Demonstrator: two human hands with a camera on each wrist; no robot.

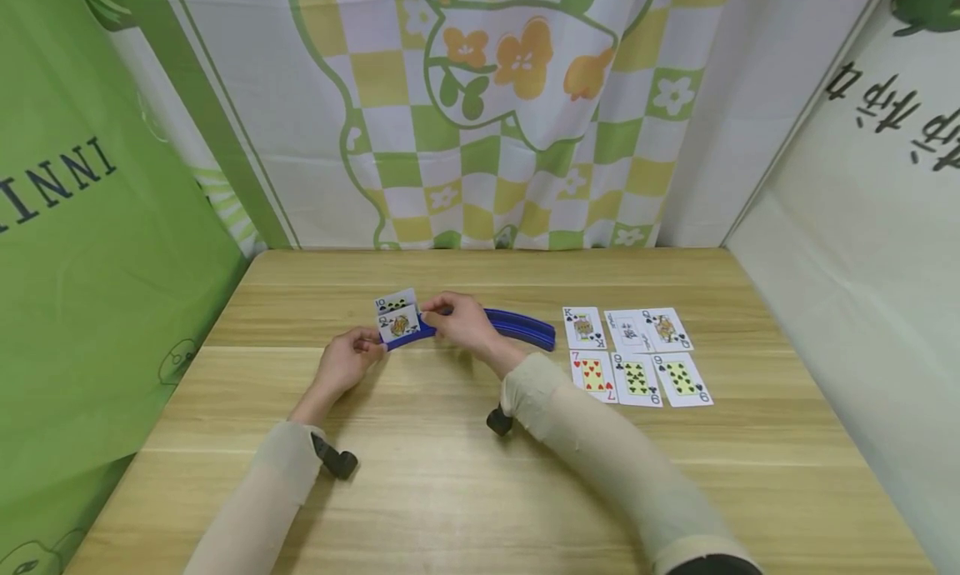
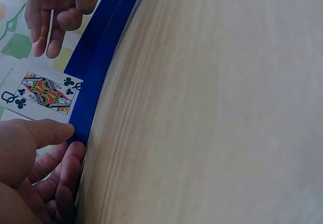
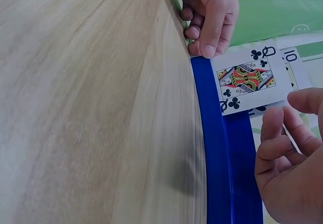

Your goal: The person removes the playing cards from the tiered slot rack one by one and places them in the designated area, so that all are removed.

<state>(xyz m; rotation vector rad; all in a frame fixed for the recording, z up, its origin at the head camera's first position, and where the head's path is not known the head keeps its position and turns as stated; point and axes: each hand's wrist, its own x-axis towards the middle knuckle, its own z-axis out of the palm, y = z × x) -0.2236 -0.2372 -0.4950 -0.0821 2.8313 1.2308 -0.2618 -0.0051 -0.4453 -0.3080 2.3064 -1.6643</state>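
A curved blue card holder [image 1: 521,327] lies on the table. At its left end stand a queen of clubs [image 1: 398,324] in front and a black ten [image 1: 395,299] behind it, its top edge showing higher. My left hand [image 1: 347,360] grips that end of the holder, thumb on the near side beside the queen. Just right of the two cards is my right hand [image 1: 467,326], reaching over the middle of the holder. Its loosely bent fingers [image 3: 275,148] hold nothing and sit close to the cards' edge in the right wrist view.
Right of the holder, several face-up cards lie in two rows: a king [image 1: 584,328], a joker [image 1: 628,332], a queen [image 1: 666,330], a seven of hearts [image 1: 593,377] and two black nines [image 1: 637,379]. Patterned cloth [image 1: 480,183] hangs behind the table.
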